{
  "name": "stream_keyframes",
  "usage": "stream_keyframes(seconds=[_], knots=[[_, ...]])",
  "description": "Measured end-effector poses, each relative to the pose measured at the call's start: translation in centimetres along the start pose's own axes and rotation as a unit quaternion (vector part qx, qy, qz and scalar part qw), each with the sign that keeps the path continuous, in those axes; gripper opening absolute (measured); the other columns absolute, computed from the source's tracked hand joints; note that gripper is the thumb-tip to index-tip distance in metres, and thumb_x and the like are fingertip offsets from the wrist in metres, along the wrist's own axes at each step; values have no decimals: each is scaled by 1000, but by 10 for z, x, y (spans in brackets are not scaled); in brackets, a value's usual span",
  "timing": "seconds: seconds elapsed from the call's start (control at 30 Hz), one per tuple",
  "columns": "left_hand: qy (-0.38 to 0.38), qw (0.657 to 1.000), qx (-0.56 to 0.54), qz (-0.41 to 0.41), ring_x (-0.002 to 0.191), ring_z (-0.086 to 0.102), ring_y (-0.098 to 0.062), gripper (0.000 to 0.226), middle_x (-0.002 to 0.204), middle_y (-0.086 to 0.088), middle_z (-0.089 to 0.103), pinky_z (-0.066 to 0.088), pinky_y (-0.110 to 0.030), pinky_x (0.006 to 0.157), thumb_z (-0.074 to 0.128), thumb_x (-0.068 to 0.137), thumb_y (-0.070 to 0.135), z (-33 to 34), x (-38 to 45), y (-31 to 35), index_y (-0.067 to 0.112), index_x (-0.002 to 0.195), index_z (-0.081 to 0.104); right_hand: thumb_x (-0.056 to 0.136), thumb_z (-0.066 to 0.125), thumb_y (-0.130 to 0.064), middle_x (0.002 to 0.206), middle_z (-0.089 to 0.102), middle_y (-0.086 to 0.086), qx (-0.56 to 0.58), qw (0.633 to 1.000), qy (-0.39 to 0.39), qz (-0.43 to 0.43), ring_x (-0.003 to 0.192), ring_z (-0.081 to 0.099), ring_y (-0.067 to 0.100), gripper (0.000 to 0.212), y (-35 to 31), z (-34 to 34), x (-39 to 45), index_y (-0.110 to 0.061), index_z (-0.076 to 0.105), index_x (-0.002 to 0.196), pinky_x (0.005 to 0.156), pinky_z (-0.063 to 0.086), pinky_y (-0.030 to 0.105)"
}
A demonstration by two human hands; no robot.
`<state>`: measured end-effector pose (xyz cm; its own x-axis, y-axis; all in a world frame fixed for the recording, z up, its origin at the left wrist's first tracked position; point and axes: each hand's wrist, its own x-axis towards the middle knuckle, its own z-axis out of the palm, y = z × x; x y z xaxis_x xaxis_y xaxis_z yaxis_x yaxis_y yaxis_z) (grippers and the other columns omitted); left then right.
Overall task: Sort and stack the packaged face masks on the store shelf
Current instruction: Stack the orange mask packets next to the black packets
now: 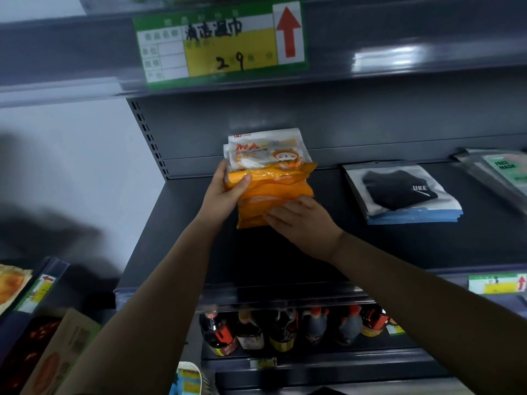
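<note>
Fingers first: my left hand (225,195) has its fingers (242,185) curled over the left edge of the bundle of orange mask packs (273,192), thumb hidden behind it, so it is gripping the bundle; my right hand (302,223) lies with straight fingers (281,212) pressed flat on the bundle's near lower end, squaring it rather than gripping. Going from large to small, the dark grey shelf (285,258) carries everything; the bundle is over its left part, near the back panel, and I cannot tell whether its far end touches the shelf board or is just lifted off it. The bundle's long axis runs away from me toward the back panel, leaning slightly right, with the white printed top pack (265,151) at the far end facing up and its lettering reading from my side. The packs are fanned, not flush. Both hands are on it, left at the side, right at the near end, so the setting-down, I judge, goes straight forward and down. Well apart to the right lies a stack of black mask packs (399,192), and farther right, at the edge, a green-labelled face mask pack (504,169).
</note>
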<state>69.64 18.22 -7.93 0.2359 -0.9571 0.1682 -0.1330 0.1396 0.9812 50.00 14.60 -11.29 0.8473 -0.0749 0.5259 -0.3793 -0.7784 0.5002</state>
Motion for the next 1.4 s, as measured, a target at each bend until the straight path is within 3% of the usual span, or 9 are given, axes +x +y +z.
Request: stream_keyframes(seconds=[0.17, 0.43, 0.53, 0.63, 0.77, 0.87, 1.03, 1.23, 1.4], knots=[[4, 1000, 8, -8, 94, 63, 3, 42, 109, 14, 62, 52, -13, 71, 57, 92, 25, -1, 2, 3, 22, 133, 46, 65, 77, -7, 82, 68, 7, 61, 994, -89, 34, 66, 67, 29, 14, 9, 11, 12, -8, 71, 77, 41, 52, 37], [-4, 1000, 19, -16, 105, 61, -5, 47, 118, 10, 60, 52, -15, 75, 56, 93, 29, 1, 4, 7, 24, 137, 42, 46, 85, -2, 74, 65, 9, 73, 987, -134, 57, 51, 63, 31, 30, 14, 8, 30, -9, 73, 72, 34, 49, 34], [-6, 1000, 20, -19, 104, 60, -3, 45, 116, 12, 60, 52, -14, 75, 55, 93, 29, 1, 3, 8, 26, 137, 42, 49, 85, -5, 76, 68, 8, 82, 990, -105, 45, 59, 66, 31, 33, 11, 6, 30, -11, 74, 79, 42, 54, 36], [-5, 1000, 15, -20, 103, 59, -3, 45, 116, 14, 58, 53, -13, 74, 54, 94, 28, 1, 1, 7, 27, 137, 41, 66, 77, -16, 97, 72, 6, 70, 997, -40, -2, 86, 70, 27, 37, 6, -1, 17, -13, 69, 102, 70, 58, 39], [0, 1000, 13, -23, 110, 57, -9, 51, 126, 7, 55, 51, -23, 86, 54, 93, 31, 1, 1, 5, 26, 142, 37, 82, 63, -32, 129, 61, 7, 5, 993, -55, -101, 122, 55, 24, 48, 7, -2, -8, -9, 60, 124, 111, 22, 42], [4, 999, 1, -33, 105, 58, -6, 53, 121, 10, 55, 52, -23, 83, 54, 94, 29, 2, 1, 6, 26, 143, 35, 88, 37, -45, 135, 55, 8, 2, 985, -135, -109, 130, 48, 23, 57, 11, 3, -15, -9, 55, 129, 113, 12, 43], [-8, 1000, 15, -23, 104, 59, -5, 50, 119, 11, 56, 52, -22, 85, 53, 94, 28, 1, 3, 6, 23, 142, 37, 59, 88, -19, 122, 65, 9, 51, 979, -130, -147, 114, 61, 26, 63, 7, 12, -6, -7, 66, 116, 94, 50, 49], [-5, 1000, 7, -27, 97, 59, 0, 44, 111, 17, 57, 52, -18, 78, 52, 95, 27, 2, 1, 7, 25, 137, 41, 64, 84, -14, 124, 62, 17, 97, 980, -123, -120, 117, 58, 34, 63, 2, 20, -5, 2, 60, 120, 90, 50, 55], [-11, 1000, -3, -23, 87, 62, 5, 33, 105, 19, 58, 53, -13, 69, 51, 96, 23, 3, 0, 8, 28, 128, 45, 57, 88, -17, 117, 67, 14, 57, 983, -110, -132, 111, 63, 28, 64, 4, 20, 4, 1, 65, 113, 94, 48, 44]])
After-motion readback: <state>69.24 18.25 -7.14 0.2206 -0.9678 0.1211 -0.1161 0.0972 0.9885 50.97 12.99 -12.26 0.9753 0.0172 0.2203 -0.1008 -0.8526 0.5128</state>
